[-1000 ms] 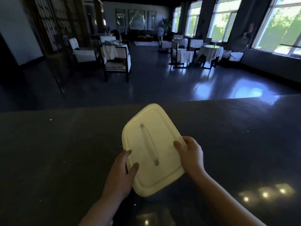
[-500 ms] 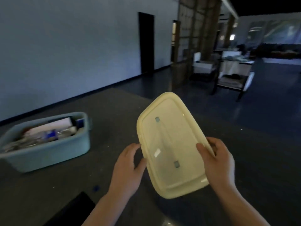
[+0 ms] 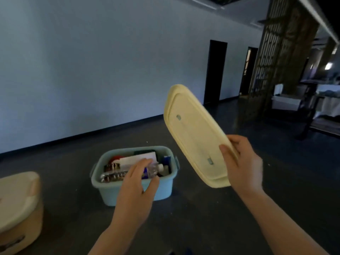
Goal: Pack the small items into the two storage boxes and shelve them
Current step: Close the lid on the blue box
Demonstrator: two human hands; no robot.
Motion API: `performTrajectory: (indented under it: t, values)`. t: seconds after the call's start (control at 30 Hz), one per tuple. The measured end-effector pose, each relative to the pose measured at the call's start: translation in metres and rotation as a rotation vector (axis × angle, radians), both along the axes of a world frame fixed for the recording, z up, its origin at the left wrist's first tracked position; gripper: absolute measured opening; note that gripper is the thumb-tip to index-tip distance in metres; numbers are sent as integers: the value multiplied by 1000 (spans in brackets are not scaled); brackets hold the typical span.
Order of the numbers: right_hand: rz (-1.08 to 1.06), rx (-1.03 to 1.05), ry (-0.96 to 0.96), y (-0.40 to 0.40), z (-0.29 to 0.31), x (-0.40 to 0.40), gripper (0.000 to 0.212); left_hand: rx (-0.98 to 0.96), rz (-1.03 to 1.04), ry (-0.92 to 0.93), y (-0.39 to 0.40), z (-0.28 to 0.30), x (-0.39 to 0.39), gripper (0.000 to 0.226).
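Storage comes first at the far left, where a cream plastic box with its lid already seated [image 3: 17, 205] sits on the dark counter [image 3: 211, 218], probably done with and waiting to be shelved. Near it to the right stands the pale blue plastic storage box [image 3: 136, 190], uncovered, with the small items [image 3: 128, 168] heaped inside: a white carton, a clear bottle with a white cap, and some shiny pieces too blurred to name. Over its near rim hovers the left hand [image 3: 137, 186], fingers loosely spread and gripping nothing; whether they brush the contents cannot be told. It seems placed there to steady the box or press the load down so a cover can close.

Further right, the right hand [image 3: 242, 164] pinches the lower edge of a pale yellow rectangular plastic lid [image 3: 193, 133], thumb on the face and fingers behind. That lid is held in the air, tilted steeply on end, to the right of the blue box and clear of it, likely ready to swing over the opening. Anything standing proud of the rim, the carton especially, could stop it seating. Behind are a plain wall, two dark doorways [image 3: 215, 70] and a wooden lattice screen [image 3: 276, 57].
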State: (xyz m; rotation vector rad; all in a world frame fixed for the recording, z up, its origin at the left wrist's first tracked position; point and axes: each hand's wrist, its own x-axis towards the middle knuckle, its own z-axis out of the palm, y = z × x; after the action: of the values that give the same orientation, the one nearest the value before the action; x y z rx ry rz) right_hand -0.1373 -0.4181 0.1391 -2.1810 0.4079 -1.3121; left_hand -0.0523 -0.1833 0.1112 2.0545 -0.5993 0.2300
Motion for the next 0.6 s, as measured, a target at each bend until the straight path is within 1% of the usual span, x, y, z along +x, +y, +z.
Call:
performTrajectory:
  t: [0.17,0.23,0.4,0.47,0.53,0.6]
  values:
    - [5,-454,-20,33,-15,80,29,-84,46,-119,42,20,61,45]
    - [12,-546,-30,43,-23,106,27,-105,73,-152,56,20,80,45]
    - [117,-664,1,61,-51,148,47,-130,155,-163,75,3,106,50]
    - [207,-687,18,67,-60,160,50,-113,167,-166,75,-3,114,52]
    - [312,-672,83,71,-68,169,49,-49,151,-148,71,-9,121,54]
    - [413,-563,207,74,-76,174,45,45,110,-110,68,-15,129,52]
